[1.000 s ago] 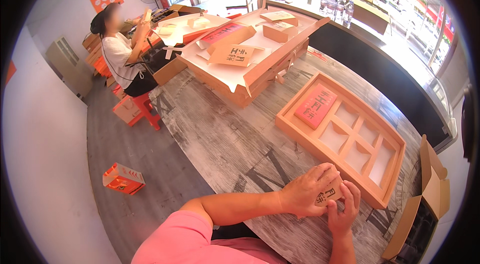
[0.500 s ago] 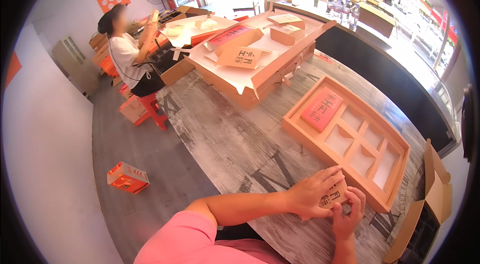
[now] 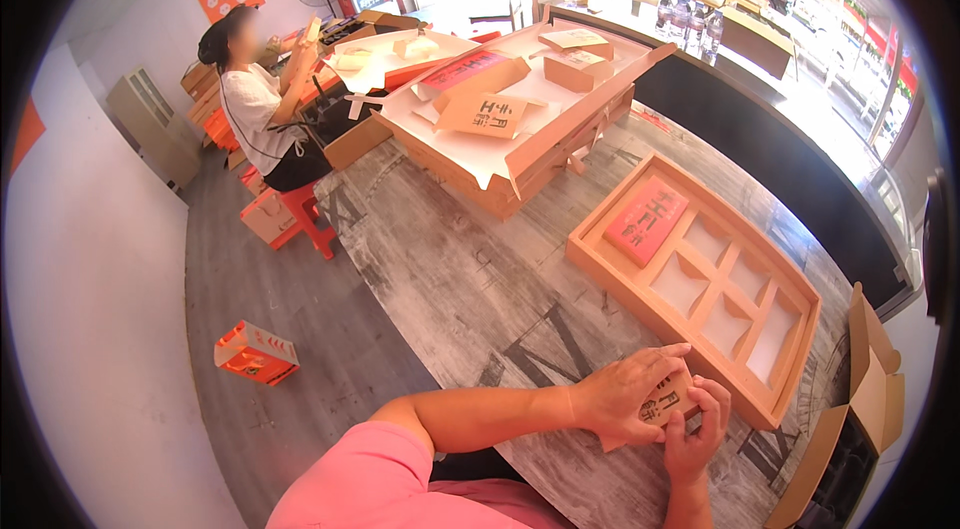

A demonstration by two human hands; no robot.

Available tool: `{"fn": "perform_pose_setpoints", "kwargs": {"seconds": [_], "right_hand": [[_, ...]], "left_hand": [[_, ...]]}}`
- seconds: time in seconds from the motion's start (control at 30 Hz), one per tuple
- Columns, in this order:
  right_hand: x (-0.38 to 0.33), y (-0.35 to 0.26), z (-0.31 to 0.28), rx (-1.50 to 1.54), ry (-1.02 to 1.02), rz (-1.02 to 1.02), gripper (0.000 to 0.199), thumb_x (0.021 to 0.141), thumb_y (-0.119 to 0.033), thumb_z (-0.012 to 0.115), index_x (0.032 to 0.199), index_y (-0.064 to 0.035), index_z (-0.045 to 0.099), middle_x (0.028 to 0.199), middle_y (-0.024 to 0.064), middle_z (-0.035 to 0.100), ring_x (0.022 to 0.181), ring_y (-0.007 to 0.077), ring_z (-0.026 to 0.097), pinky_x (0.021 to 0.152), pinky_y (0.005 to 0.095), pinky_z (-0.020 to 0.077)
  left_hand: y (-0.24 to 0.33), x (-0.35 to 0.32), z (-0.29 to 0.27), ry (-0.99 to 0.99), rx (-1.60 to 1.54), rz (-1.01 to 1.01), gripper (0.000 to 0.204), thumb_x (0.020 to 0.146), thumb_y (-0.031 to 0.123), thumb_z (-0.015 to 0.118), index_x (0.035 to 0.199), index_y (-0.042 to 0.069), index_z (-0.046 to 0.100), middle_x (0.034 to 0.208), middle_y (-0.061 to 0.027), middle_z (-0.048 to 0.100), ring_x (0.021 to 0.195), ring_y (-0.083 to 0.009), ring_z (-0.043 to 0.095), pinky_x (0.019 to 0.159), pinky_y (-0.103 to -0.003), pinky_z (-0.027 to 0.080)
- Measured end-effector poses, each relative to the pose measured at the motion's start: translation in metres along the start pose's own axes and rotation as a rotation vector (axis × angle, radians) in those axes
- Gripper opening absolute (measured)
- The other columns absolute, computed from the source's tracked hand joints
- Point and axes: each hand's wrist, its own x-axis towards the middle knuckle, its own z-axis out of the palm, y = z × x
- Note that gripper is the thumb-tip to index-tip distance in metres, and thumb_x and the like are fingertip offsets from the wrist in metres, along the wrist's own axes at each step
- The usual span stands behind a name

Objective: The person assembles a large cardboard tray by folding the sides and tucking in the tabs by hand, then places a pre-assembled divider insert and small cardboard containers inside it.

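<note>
Both of my hands are closed around a small kraft-brown cardboard box point(image 3: 664, 401) with dark lettering, low over the table's near edge. My left hand point(image 3: 624, 395) lies across its left side and far edge. From the right, my right hand point(image 3: 697, 425) grips it with thumb and curled fingers. Much of the box is hidden under my fingers. Just beyond stands an open divided tray box point(image 3: 590, 267) in light brown. One red box point(image 3: 646, 220) lies in its far-left compartment, while several other compartments show bare white bottoms.
A large open carton point(image 3: 463, 184) at the table's far end holds loose small boxes point(image 3: 487, 116). To my right stands an opened brown carton point(image 3: 874, 379). A person point(image 3: 262, 99) sits beyond on a red stool point(image 3: 309, 217). An orange paper bag point(image 3: 256, 353) stands on the floor.
My left hand has shifted down slightly, and the small box's visible face is tilted a little differently. The tray box and red box stay in place.
</note>
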Motion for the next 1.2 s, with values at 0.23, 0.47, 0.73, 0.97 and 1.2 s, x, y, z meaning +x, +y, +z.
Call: {"fn": "perform_pose_setpoints", "kwargs": {"seconds": [0.23, 0.47, 0.73, 0.97, 1.2], "right_hand": [[-0.005, 0.007, 0.006, 0.160, -0.014, 0.073, 0.033, 0.089, -0.015, 0.072, 0.118, -0.0025, 0.060, 0.138, 0.0292, 0.063, 0.123, 0.0419, 0.065, 0.103, 0.0482, 0.0525], [-0.003, 0.007, 0.004, 0.196, -0.016, 0.048, 0.032, 0.087, -0.007, 0.069, 0.117, -0.0035, 0.058, 0.138, 0.0303, 0.063, 0.122, 0.0415, 0.066, 0.104, 0.0483, 0.0521], [-0.017, 0.019, 0.007, 0.699, 0.107, 0.339, 0.027, 0.098, -0.010, 0.061, 0.123, -0.0033, 0.055, 0.144, 0.0252, 0.060, 0.128, 0.0290, 0.061, 0.109, 0.0430, 0.0497], [-0.013, 0.015, 0.008, 1.022, 0.138, 0.401, 0.028, 0.105, -0.017, 0.059, 0.128, -0.0024, 0.054, 0.148, 0.0244, 0.057, 0.129, 0.0263, 0.061, 0.109, 0.0403, 0.0522], [-0.015, 0.017, 0.010, 1.058, 0.110, 0.435, 0.028, 0.106, -0.016, 0.060, 0.129, -0.0015, 0.054, 0.149, 0.0244, 0.057, 0.130, 0.0265, 0.061, 0.110, 0.0400, 0.0518]], "left_hand": [[-0.003, 0.001, 0.005, 0.032, 0.020, 0.042, 0.082, 0.075, 0.036, 0.090, 0.138, 0.001, 0.051, 0.157, -0.0279, 0.043, 0.138, -0.0466, 0.053, 0.105, -0.047, 0.054], [0.003, 0.002, 0.001, -0.016, -0.047, -0.009, 0.083, 0.072, 0.034, 0.091, 0.138, 0.004, 0.052, 0.154, -0.0254, 0.046, 0.135, -0.0448, 0.056, 0.101, -0.047, 0.057], [-0.019, 0.002, 0.001, -0.067, -0.457, -0.231, 0.080, 0.086, 0.035, 0.090, 0.148, 0.006, 0.049, 0.150, -0.0176, 0.051, 0.132, -0.0256, 0.059, 0.099, -0.038, 0.056], [-0.027, 0.002, 0.010, -0.043, -0.838, -0.365, 0.068, 0.099, 0.027, 0.079, 0.154, 0.006, 0.046, 0.140, -0.0106, 0.057, 0.129, -0.0172, 0.058, 0.102, -0.034, 0.055], [-0.028, -0.001, 0.014, -0.029, -0.937, -0.431, 0.061, 0.100, 0.018, 0.074, 0.153, 0.006, 0.046, 0.136, -0.0084, 0.060, 0.126, -0.0155, 0.058, 0.103, -0.034, 0.054]]}}
